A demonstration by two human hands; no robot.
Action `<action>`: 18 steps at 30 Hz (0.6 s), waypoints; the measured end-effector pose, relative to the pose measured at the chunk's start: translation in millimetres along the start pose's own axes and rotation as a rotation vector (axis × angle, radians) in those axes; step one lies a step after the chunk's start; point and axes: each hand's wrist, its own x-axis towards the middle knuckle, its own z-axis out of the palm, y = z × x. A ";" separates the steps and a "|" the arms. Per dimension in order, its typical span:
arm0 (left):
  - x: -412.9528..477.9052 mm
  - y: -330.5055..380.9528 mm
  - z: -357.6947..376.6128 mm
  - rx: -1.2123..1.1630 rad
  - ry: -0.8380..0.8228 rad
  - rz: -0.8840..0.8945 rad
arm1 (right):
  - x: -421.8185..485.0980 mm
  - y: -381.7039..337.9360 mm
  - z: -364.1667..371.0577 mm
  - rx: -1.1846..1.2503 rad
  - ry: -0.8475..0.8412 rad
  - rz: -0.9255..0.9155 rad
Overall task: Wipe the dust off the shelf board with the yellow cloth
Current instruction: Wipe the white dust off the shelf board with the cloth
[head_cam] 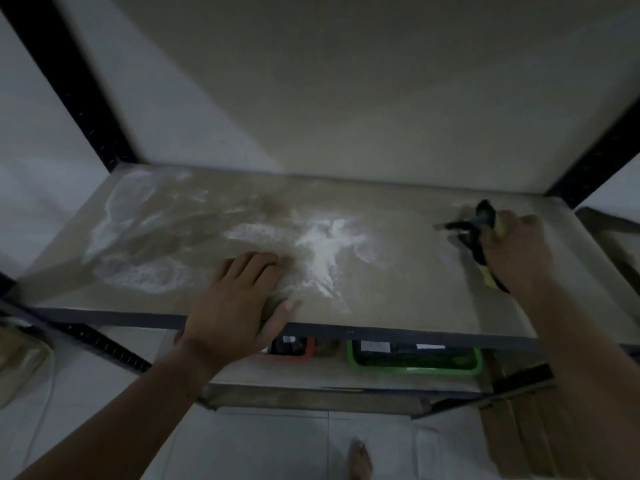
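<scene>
Streaking the left end of the shelf board (398, 299), pale dust (138, 271) lies in swirls, and a thicker white heap (325, 247) sits near the middle, so most of the wiping looks not yet done. Between those two patches the left hand (239, 299) lies flat on the board close to its front edge, with fingers straight, thumb spread and nothing held. It is probably there to brace the body and steady the rack during the reach. Below the front edge, an orange-red tray (294, 355) and a green tray (415, 370) show on the lower level. At the far right, the right hand (516, 251) is curled tightly round the yellow cloth (500, 230), bunched in the fist and pressed to the board. Dark parts stick out of the bundle, and I cannot tell what they are. Gripping from that end suits a sweep across toward the heap.
</scene>
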 end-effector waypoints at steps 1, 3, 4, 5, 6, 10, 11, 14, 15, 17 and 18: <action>-0.1 0.0 0.1 0.002 0.000 0.001 | 0.3 6.3 7.3 -0.089 -0.057 -0.062; 0.5 0.2 0.2 0.001 -0.003 0.000 | -2.8 -12.5 19.9 -0.135 -0.013 -0.042; 0.7 0.1 0.0 -0.002 -0.004 0.000 | -6.6 -34.6 22.6 -0.137 0.066 -0.015; 0.9 -0.3 -0.1 -0.004 -0.006 0.001 | -12.5 -61.7 21.9 -0.104 0.074 0.016; 0.9 -0.6 0.0 -0.004 -0.009 0.002 | -17.4 -86.1 23.8 -0.031 0.065 0.006; 0.5 -0.2 -1.0 -0.021 -0.033 -0.013 | -28.5 -156.0 26.1 0.240 -0.072 -0.351; 0.6 -0.1 -1.0 -0.022 -0.035 -0.011 | -22.0 -156.3 24.5 0.272 -0.084 -0.386; 0.6 -0.4 0.1 -0.013 -0.030 -0.013 | 12.2 -119.1 12.0 0.369 0.059 -0.174; 0.8 -0.8 0.7 -0.010 -0.029 -0.013 | 24.8 -96.8 9.3 0.356 0.106 -0.074; 1.3 -1.3 2.1 -0.002 -0.030 -0.007 | 42.7 -58.0 12.8 0.255 0.099 0.085; 1.6 -1.5 2.6 0.001 -0.029 -0.005 | 46.0 -50.9 17.8 0.182 0.059 0.138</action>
